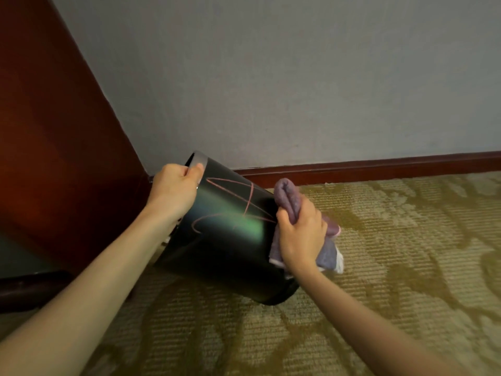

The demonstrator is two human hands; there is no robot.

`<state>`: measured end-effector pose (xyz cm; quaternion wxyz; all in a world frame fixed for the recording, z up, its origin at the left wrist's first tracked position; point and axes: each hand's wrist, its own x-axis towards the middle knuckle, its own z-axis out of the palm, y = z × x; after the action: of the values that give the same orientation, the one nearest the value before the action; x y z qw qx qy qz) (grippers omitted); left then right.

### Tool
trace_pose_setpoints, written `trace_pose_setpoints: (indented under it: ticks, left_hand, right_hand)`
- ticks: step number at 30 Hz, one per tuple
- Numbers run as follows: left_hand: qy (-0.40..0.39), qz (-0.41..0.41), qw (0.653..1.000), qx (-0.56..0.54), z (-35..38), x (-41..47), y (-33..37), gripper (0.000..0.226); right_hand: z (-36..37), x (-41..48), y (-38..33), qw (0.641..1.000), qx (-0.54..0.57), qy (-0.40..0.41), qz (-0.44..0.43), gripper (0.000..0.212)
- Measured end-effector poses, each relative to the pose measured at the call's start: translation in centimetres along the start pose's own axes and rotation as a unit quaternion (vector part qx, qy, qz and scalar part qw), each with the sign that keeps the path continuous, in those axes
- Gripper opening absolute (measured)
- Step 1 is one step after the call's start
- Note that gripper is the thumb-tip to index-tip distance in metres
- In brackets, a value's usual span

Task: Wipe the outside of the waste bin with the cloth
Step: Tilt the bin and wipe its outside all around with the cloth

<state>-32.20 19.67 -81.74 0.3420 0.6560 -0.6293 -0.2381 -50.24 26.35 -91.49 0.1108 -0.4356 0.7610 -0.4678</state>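
light: dim, warm | green glare on waste bin (pixel 225 240) | edges bowed — corners perhaps soft

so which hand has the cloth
The right hand grips the purple cloth at the side of the waste bin; the left hand holds only the rim.

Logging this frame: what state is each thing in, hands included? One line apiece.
Black cylindrical waste bin: tilted, lower end on patterned carpet, pink scribbles on its side.
Purple cloth: bunched, pressed against the bin's side.
Left hand: grips the bin's rim.
Right hand: grips the cloth.
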Motion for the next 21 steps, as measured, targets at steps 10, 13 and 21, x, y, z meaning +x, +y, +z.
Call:
trace_pose_setpoints:
  ticks: [10,13,21]
  left_hand:
    - [0.017,0.072,0.995,0.063,0.3,-0.7,0.4,0.053]
    - [0.012,0.08,0.995,0.061,0.3,-1.1,0.4,0.054]
    - [-0.001,0.111,0.993,0.044,0.6,-2.9,0.6,0.054]
  right_hand:
    - [-0.6,0.5,0.6,0.999,0.016,-0.01,0.034,0.032]
    - [-0.6,1.9,0.7,0.997,0.024,-0.024,0.064,0.024]
    - [-0.5,6.2,1.2,0.987,-0.008,-0.124,0.104,0.037]
